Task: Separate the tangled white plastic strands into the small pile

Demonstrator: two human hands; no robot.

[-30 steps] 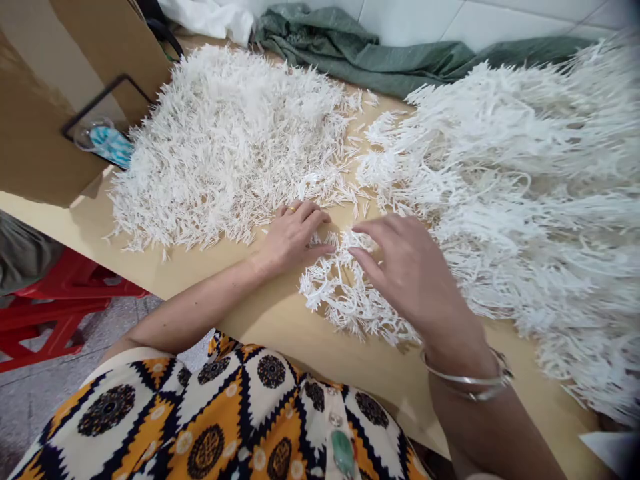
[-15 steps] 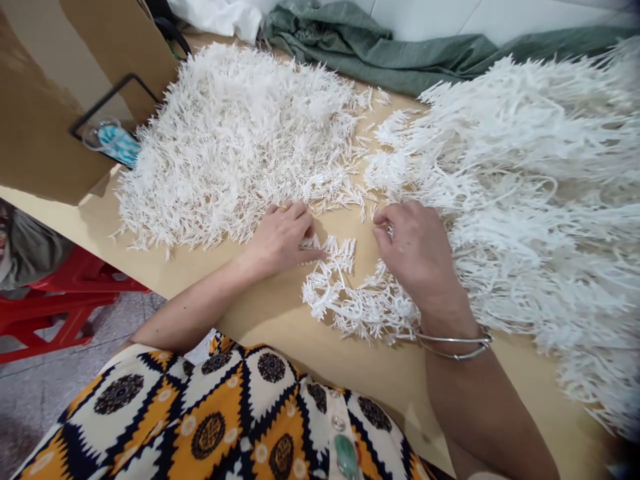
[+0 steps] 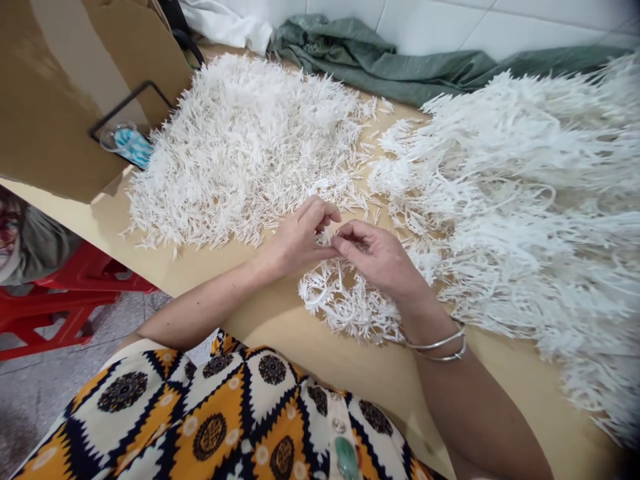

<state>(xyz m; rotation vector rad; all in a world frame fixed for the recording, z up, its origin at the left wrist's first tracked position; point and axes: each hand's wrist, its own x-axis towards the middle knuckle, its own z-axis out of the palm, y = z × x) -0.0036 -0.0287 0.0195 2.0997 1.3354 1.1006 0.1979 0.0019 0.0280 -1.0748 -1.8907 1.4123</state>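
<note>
At the middle of the table my left hand [image 3: 303, 237] is closed, its thumb and curled fingers around a strip of small white plastic pieces. My right hand [image 3: 375, 257] meets it there, thumb and forefinger pinched at the same strip; the fingers cover most of what they grip. Just below both hands lies a small clump of white branched plastic strands [image 3: 353, 307]. To the left spreads a heap of short loose white pieces [image 3: 250, 147]. A larger heap of long white strands [image 3: 515, 200] covers the right side.
A cardboard box [image 3: 70, 100] stands at the back left, with a black wire frame and a blue-and-white packet [image 3: 133, 147] against it. Green cloth [image 3: 380, 60] lies along the tiled wall. Red stools [image 3: 65, 307] are on the floor at left, beside someone's clothed leg.
My right hand has moved left and slightly down to my left hand, and their fingertips now meet. My left hand has lifted a little with its fingers around the white strip.
</note>
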